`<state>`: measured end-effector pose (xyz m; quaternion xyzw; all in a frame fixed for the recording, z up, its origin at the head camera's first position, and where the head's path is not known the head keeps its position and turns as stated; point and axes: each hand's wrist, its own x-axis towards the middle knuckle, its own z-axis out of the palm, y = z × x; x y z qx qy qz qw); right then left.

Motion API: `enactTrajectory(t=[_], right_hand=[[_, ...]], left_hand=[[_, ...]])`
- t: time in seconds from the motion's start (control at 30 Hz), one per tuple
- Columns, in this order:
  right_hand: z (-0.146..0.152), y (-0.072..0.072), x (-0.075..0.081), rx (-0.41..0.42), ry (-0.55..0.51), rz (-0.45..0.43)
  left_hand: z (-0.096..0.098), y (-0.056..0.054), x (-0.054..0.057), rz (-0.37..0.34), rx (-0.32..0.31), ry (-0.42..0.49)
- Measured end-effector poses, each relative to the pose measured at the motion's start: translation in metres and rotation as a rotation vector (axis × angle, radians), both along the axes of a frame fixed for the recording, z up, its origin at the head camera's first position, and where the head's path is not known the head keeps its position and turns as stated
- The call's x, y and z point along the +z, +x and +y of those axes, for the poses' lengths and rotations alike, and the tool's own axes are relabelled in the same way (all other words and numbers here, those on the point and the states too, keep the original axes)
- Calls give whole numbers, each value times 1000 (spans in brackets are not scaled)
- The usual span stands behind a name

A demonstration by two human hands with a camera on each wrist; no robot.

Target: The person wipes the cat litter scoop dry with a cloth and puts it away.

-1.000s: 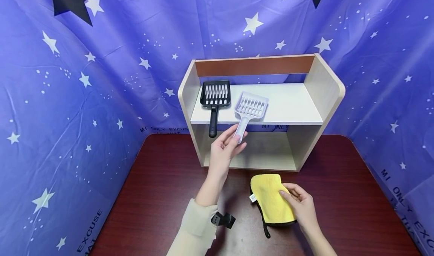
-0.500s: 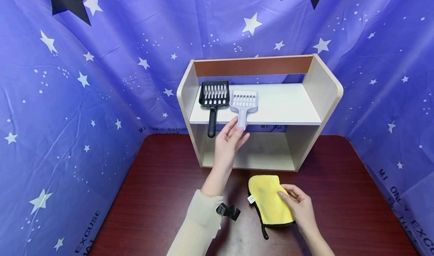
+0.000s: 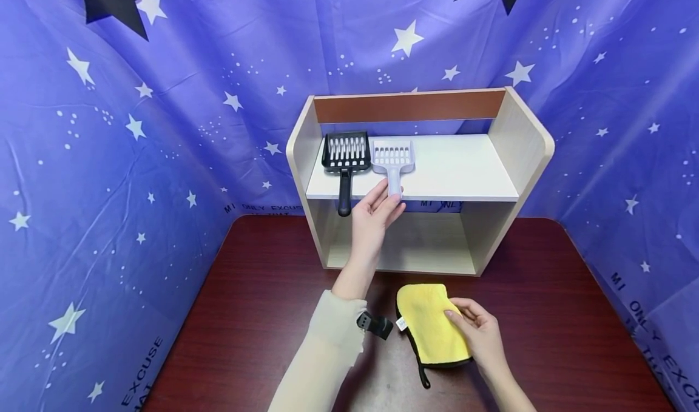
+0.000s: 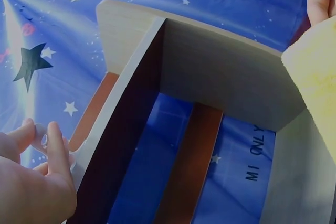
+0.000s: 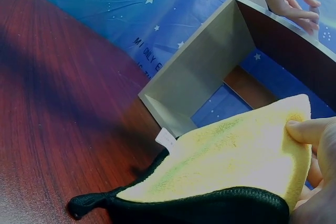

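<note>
My left hand [image 3: 373, 218] pinches the handle of a pale lavender litter scoop [image 3: 393, 156] at the front edge of the upper shelf. The scoop's slotted head lies over the white board, right beside a black litter scoop [image 3: 346, 151] whose handle sticks out past the edge. In the left wrist view, the fingers [image 4: 59, 153] hold the handle end by the board. Low on the right, my right hand [image 3: 480, 333] grips a yellow cleaning mitt [image 3: 431, 324] by its right side, thumb on top. The mitt has black trim, a hanging loop and a white tag [image 5: 166, 139].
A small two-level wooden shelf unit [image 3: 521, 151] stands at the back of the dark red table [image 3: 262, 297]. Its side panels rise above the white upper board. Blue star-printed curtain [image 3: 218, 96] surrounds the table on the back and sides.
My left hand has moved forward and slightly right, and the lavender scoop has turned straight and come beside the black one. The right hand and mitt have shifted slightly left.
</note>
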<state>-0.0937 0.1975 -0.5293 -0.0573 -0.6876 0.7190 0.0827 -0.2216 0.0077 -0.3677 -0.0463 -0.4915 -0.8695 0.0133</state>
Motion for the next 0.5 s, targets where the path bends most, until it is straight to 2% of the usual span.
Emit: enactTrajectory(t=[0.27, 0.5], right_hand=[[1, 0, -3, -9, 13, -7], [2, 1, -3, -5, 10, 6]], left_hand=[[4, -7, 2, -56, 73, -34], [6, -10, 3, -49, 100, -69]])
